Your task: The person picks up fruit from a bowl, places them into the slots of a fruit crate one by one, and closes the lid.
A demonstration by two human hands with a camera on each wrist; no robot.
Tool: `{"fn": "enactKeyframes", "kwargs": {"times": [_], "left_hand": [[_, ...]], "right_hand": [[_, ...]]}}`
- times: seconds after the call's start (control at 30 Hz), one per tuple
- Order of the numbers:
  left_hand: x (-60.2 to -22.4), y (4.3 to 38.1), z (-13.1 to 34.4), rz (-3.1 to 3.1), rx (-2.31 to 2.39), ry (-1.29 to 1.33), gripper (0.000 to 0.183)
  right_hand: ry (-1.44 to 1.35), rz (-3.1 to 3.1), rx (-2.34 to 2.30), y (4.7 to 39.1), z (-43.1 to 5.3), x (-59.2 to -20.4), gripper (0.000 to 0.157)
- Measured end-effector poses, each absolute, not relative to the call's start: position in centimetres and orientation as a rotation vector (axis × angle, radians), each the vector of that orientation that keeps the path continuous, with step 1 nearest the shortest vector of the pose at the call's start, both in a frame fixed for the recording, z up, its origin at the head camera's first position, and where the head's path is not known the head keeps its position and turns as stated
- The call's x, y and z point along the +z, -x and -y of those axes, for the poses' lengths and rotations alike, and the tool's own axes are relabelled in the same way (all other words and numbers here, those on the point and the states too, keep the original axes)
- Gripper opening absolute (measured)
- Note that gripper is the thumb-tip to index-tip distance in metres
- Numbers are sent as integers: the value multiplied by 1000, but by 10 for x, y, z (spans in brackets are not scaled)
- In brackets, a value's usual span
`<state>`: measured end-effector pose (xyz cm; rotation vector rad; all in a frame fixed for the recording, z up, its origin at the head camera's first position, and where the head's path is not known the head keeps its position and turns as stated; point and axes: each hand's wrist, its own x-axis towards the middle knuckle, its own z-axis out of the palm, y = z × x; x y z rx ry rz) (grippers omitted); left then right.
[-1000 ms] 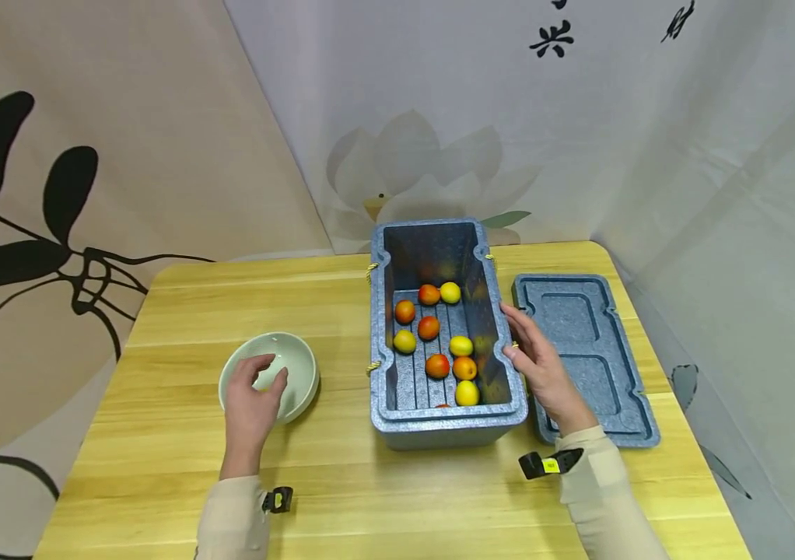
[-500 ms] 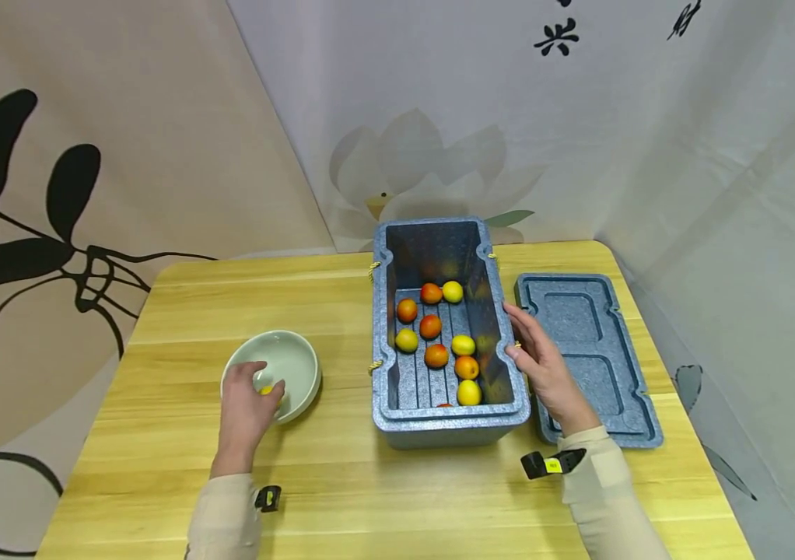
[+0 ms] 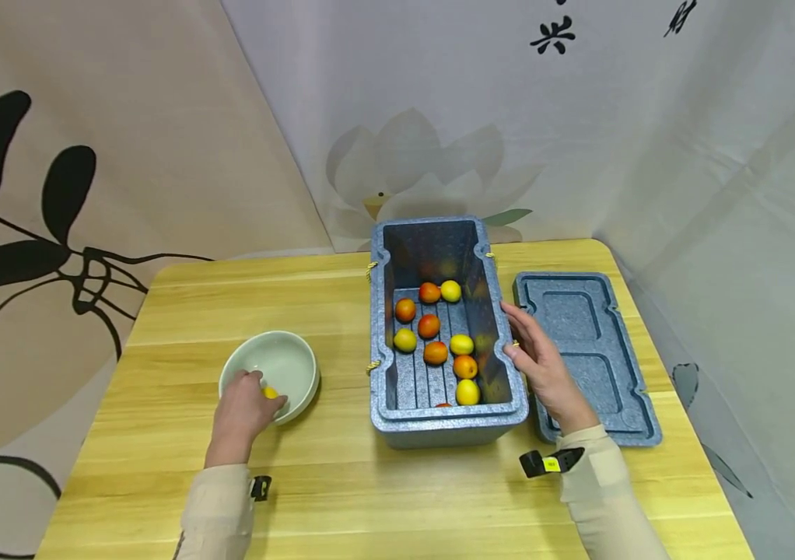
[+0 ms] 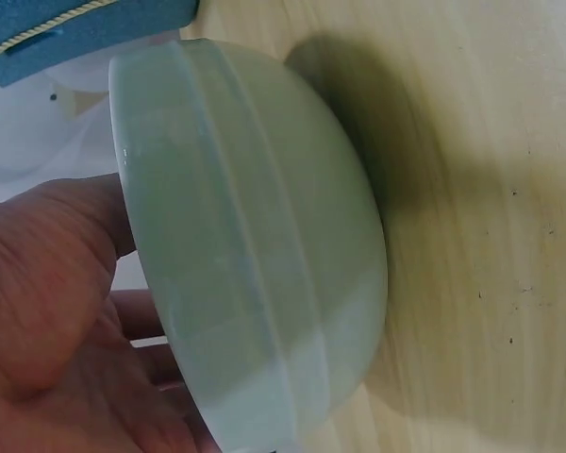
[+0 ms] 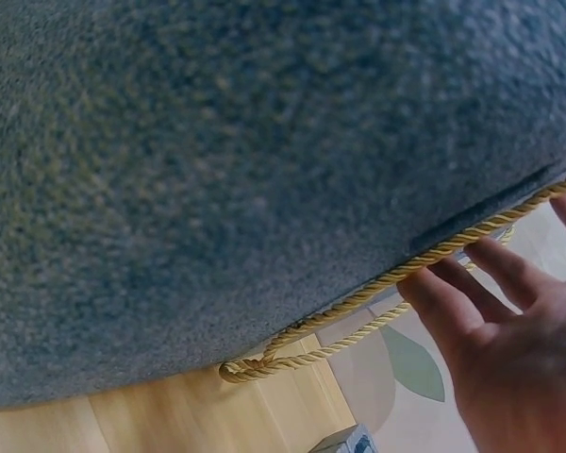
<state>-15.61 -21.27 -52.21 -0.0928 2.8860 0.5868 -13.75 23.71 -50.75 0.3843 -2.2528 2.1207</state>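
My left hand reaches down into a pale green bowl, its thumb and curled fingers on either side of a small yellow fruit. In the left wrist view, the bowl's outer wall hides the fingertips and the fruit. My right hand rests against the right side of a blue-grey speckled box, thumb at the rim. Seen from the right wrist, its spread fingers touch the edge by a gold rope handle. Inside the box lie several yellow fruits and red-orange fruits.
Right of the box lies its blue-grey lid, partly behind the right wrist. All of it stands on a light wooden table. Printed cloth hangs behind the table's back edge.
My left hand has lowered further into the bowl and its thumb and fingers have come closer around the yellow fruit. One red-orange fruit in the box has shifted slightly back. The right hand stays in place.
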Motion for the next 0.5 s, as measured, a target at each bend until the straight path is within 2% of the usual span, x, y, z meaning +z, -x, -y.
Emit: {"fn": "enactKeyframes", "kwargs": {"times": [0.2, 0.5], "left_hand": [[-523, 158, 214, -2840, 545, 51, 59], [-526, 158, 215, -2821, 521, 11, 44]], "right_hand": [[-388, 2257, 2118, 137, -237, -507, 54], [-371, 2269, 2112, 137, -237, -507, 54]]}}
